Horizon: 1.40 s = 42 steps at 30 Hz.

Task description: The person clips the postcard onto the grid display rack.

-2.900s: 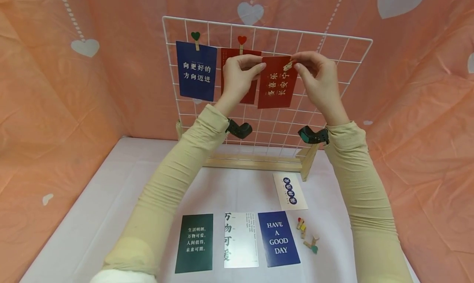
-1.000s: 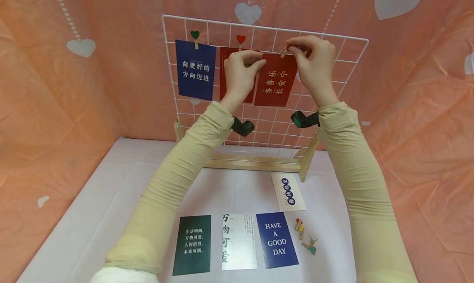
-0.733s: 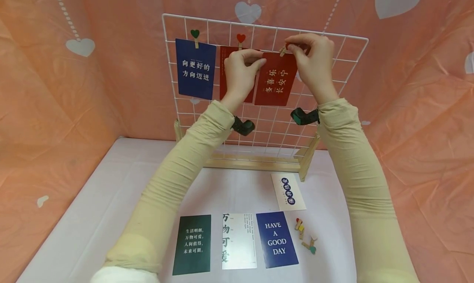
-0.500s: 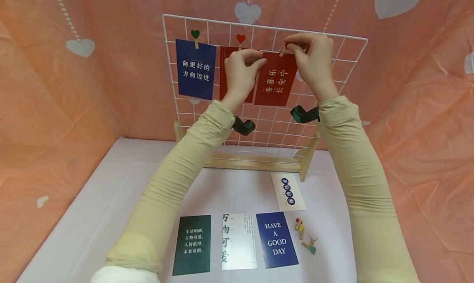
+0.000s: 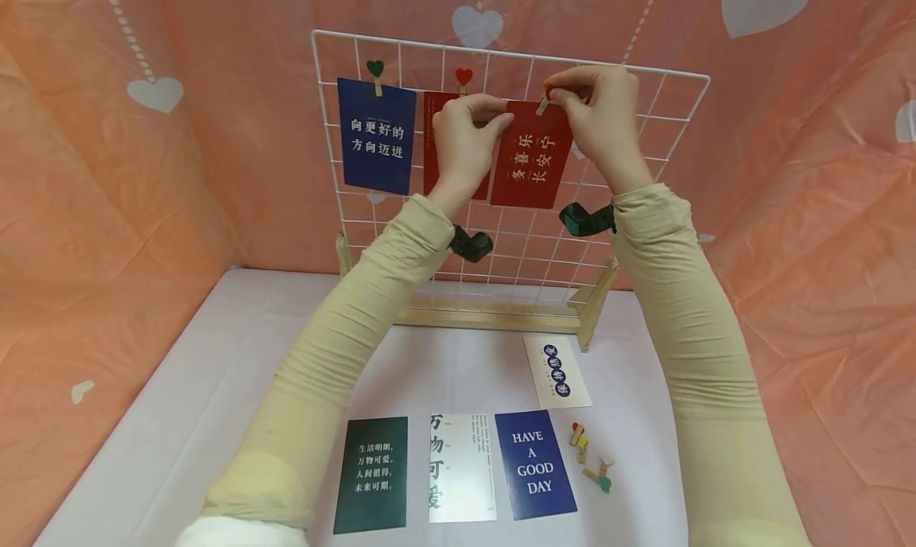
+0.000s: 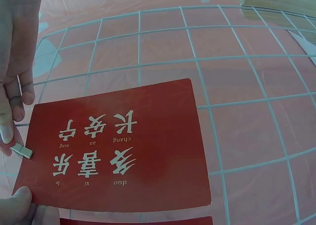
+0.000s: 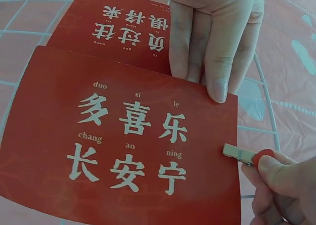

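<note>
A red card with pale lettering [image 5: 531,161] lies against the white wire grid [image 5: 644,106], near its top. My left hand [image 5: 463,141] pinches the card's upper left corner between thumb and fingers. At the card's top edge, my right hand [image 5: 604,122] pinches a small wooden clothespin [image 7: 240,154] with a red heart, thumb on the heart. The clothespin's tip overlaps the card's edge. Behind my left hand hangs a second red card [image 7: 128,29], partly hidden, under a red-heart clothespin [image 5: 463,78]. Left of it hangs a blue card [image 5: 377,137] under a green-heart clothespin [image 5: 376,74].
On the white table [image 5: 236,348] lie a green card [image 5: 372,474], a white card [image 5: 472,467], a blue card [image 5: 535,463] and a cream card [image 5: 556,372]. Several loose clothespins [image 5: 591,459] lie at their right. A wooden base [image 5: 494,318] carries the grid.
My right hand has shifted up and left, bringing the clothespin from the card's upper right corner onto its top edge. The left hand keeps its pinch, and the card has moved slightly left.
</note>
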Tool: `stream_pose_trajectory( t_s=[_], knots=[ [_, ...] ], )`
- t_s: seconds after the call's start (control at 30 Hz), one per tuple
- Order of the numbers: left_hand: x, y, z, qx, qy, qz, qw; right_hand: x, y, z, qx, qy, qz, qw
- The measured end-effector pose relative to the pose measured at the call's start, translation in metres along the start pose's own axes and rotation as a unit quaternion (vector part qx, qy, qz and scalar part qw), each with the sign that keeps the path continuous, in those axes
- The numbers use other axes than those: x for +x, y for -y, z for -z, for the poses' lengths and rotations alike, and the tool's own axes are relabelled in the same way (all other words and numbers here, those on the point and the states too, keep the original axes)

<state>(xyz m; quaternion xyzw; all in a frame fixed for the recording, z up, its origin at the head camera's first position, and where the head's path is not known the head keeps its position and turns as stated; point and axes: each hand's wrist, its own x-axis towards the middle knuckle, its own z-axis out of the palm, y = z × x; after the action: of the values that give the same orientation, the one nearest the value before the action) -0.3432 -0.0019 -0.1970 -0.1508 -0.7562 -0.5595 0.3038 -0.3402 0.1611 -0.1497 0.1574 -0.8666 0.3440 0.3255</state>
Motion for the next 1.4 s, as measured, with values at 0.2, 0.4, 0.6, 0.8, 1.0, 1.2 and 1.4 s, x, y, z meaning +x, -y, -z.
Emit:
stream_pose_trajectory(
  t_s=[0.2,0.4,0.6,0.8,1.0,1.2,1.4],
  knots=[
    [-0.001,0.001,0.001,-0.007,0.005,-0.003,1.0000,-0.004,0.000,-0.002,0.004,-0.005,0.001,1.0000],
    [-0.004,0.003,0.001,-0.012,0.009,-0.007,0.9999,-0.006,-0.003,-0.006,0.025,-0.022,0.010,0.9994],
    [-0.003,0.005,0.003,-0.015,0.012,-0.017,0.9997,-0.008,-0.006,-0.008,0.038,-0.033,0.013,0.9986],
    [-0.002,0.005,0.005,-0.025,0.019,-0.021,0.9993,-0.010,-0.008,-0.007,0.044,-0.043,0.018,0.9979],
    [0.001,0.006,0.008,-0.028,0.038,-0.006,0.9989,-0.011,-0.008,-0.005,0.067,-0.041,0.014,0.9968],
    [0.002,0.006,0.008,-0.012,0.044,-0.008,0.9989,-0.011,-0.010,-0.004,0.082,-0.040,0.020,0.9957],
    [0.002,0.007,0.010,-0.011,0.051,-0.013,0.9985,-0.012,-0.010,-0.004,0.085,-0.037,0.023,0.9954]
  ],
)
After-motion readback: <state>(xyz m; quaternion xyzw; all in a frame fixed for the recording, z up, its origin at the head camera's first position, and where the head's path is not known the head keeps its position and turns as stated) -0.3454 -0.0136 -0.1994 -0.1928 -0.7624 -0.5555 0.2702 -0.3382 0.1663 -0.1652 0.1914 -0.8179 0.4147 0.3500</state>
